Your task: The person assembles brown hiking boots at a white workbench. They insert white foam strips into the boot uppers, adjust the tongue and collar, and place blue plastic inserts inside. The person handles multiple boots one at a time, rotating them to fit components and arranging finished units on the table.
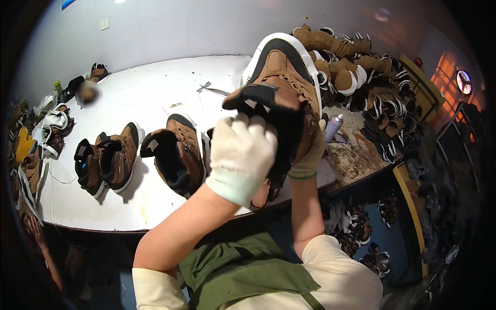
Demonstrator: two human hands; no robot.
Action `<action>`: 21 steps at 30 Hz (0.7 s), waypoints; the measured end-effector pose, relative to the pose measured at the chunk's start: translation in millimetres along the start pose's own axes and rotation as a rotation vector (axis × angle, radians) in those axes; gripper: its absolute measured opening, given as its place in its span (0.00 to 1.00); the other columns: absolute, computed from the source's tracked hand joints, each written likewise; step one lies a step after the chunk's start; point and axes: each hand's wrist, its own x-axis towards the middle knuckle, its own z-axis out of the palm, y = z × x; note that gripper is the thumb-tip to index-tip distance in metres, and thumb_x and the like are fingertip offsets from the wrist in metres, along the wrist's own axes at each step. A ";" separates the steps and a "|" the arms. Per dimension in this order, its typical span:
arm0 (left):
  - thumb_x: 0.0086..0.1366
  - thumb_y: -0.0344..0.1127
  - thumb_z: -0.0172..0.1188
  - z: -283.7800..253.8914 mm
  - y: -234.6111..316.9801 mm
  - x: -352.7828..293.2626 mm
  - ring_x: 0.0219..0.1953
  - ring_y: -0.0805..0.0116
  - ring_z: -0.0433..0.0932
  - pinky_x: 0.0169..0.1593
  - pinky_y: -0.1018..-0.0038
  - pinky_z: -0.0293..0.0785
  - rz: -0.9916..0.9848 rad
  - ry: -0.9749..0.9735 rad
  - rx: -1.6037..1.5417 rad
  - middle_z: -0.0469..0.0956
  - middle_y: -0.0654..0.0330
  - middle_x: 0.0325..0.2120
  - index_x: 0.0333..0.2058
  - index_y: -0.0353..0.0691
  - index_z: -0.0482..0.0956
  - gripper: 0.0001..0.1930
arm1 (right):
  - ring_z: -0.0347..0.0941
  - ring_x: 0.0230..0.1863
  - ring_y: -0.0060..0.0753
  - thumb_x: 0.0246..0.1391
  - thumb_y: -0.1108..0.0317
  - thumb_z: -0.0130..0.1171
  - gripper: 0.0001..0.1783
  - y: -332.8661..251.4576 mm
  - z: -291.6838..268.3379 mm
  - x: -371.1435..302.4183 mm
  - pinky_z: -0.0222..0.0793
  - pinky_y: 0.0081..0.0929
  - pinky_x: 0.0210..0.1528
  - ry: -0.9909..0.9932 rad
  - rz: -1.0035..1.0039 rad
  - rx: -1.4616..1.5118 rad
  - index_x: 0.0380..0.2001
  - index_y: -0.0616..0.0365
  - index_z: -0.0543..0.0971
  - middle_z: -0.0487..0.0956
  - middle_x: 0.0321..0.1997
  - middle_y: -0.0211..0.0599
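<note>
A brown boot [276,64] with a black padded collar and white sole edge is raised above the table, toe pointing away. My right hand [311,155], in a pale knitted glove, grips its right side near the heel; the boot hides part of the fingers. Across the opening, my left hand [243,150], gloved too, is closed with its curled fingers at the black tongue [266,97]. What lies under those fingers is hidden. Left of my hands, a brown boot [178,155] stands on the white table [139,98], and a pair of similar boots [116,160] stands farther left.
Brown shoe uppers [356,72] are heaped at the back right. A spray can [334,128] stands beside my right hand. Shoe parts [54,126] crowd the left end, where another person's hand [35,230] touches the edge. More shoes [356,225] lie below at right.
</note>
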 end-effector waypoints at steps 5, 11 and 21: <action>0.47 0.33 0.60 5.8 -13.5 -0.1 0.36 0.60 0.75 0.44 0.62 0.70 -0.032 0.144 -0.181 0.75 0.58 0.31 0.33 0.40 0.79 0.11 | 0.67 0.62 0.40 0.65 0.47 0.50 0.32 -0.5 -3.3 -0.6 0.64 0.41 0.66 -0.012 -0.011 -0.082 0.61 0.61 0.68 0.71 0.61 0.45; 0.48 0.30 0.68 -2.2 -14.4 -11.8 0.44 0.56 0.74 0.48 0.62 0.71 -0.208 0.213 -0.435 0.75 0.56 0.41 0.38 0.39 0.80 0.16 | 0.66 0.63 0.40 0.66 0.44 0.48 0.34 -0.1 -15.3 5.7 0.65 0.38 0.67 -0.032 -0.018 -0.047 0.63 0.61 0.65 0.71 0.62 0.45; 0.66 0.39 0.51 31.1 -1.4 -20.6 0.61 0.48 0.67 0.65 0.60 0.60 -0.065 -0.186 -0.508 0.69 0.45 0.58 0.59 0.37 0.71 0.24 | 0.66 0.64 0.51 0.66 0.37 0.38 0.40 -17.3 4.5 -6.7 0.60 0.51 0.68 0.008 0.008 -0.400 0.66 0.60 0.61 0.69 0.65 0.50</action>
